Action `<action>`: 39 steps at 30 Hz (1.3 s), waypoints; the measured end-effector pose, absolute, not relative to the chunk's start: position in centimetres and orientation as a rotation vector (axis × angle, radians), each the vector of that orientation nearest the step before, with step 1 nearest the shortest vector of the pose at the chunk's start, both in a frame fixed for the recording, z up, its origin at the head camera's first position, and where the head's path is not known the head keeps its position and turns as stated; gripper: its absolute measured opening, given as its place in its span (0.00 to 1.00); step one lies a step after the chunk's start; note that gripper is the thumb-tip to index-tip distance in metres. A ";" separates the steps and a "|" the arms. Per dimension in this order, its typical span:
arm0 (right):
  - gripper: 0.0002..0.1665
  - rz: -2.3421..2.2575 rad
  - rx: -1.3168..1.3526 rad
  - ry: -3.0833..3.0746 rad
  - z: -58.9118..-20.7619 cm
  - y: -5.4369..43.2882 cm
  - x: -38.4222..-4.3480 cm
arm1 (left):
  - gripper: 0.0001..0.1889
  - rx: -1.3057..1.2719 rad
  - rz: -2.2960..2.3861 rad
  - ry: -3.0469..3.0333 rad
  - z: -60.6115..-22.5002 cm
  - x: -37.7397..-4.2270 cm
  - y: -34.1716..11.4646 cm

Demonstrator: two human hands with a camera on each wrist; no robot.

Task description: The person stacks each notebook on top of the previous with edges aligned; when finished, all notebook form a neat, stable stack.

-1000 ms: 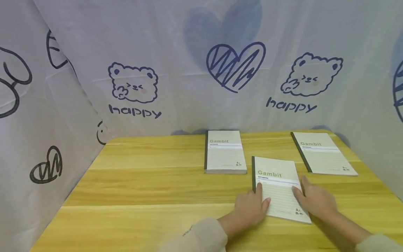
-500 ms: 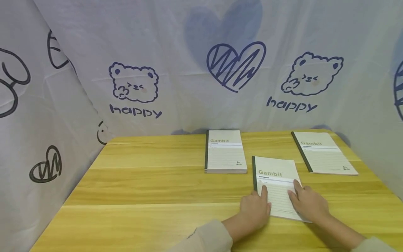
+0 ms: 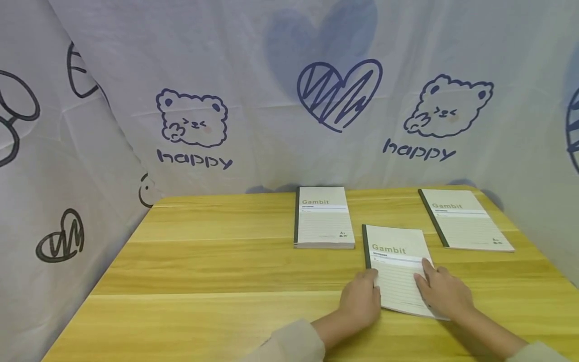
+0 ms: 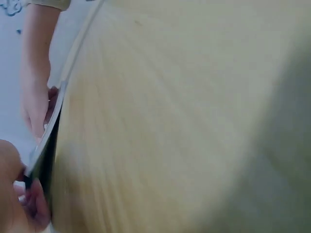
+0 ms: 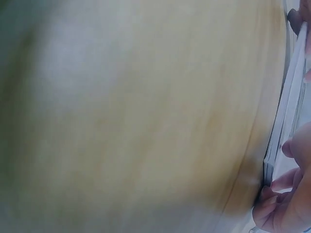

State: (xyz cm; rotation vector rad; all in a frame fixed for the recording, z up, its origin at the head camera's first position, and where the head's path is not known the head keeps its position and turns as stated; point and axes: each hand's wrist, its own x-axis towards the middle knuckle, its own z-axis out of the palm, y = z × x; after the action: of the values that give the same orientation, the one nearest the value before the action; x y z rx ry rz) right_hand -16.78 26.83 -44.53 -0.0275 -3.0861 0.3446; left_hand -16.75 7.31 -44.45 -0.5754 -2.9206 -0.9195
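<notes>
The left hand (image 3: 360, 297) pinched the dark-spined edge of a Gambit notebook (image 3: 400, 281), near right on the counter (image 3: 203, 261), while the right hand (image 3: 448, 291) rested forefinger and thumb on its cover; a second notebook (image 3: 470, 226) lay far right. The left wrist view showed a dark gap under the pinched edge. In the right wrist view, whether fingers gripped underneath could not be told; a loose right-side hold might let the cover crease or skew if the left lifted alone.

Notebooks (image 3: 399, 286): white covers, dark spines, gold lettering. Table (image 3: 194, 266): yellow, wood-grained. Cloth (image 3: 264, 168): whitish, blue hearts, bears.
</notes>
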 end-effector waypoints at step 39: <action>0.38 1.884 0.261 -2.626 -41.7 26.8 -17.3 | 0.14 -0.292 -2.183 -2.307 -43.1 -21.2 2.5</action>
State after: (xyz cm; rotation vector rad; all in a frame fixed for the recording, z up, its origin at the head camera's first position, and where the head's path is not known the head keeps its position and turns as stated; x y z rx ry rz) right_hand -17.28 26.85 -41.67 0.2611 -2.6263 1.8838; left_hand -21.23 2.48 -43.07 -0.2919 -2.3070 -2.1833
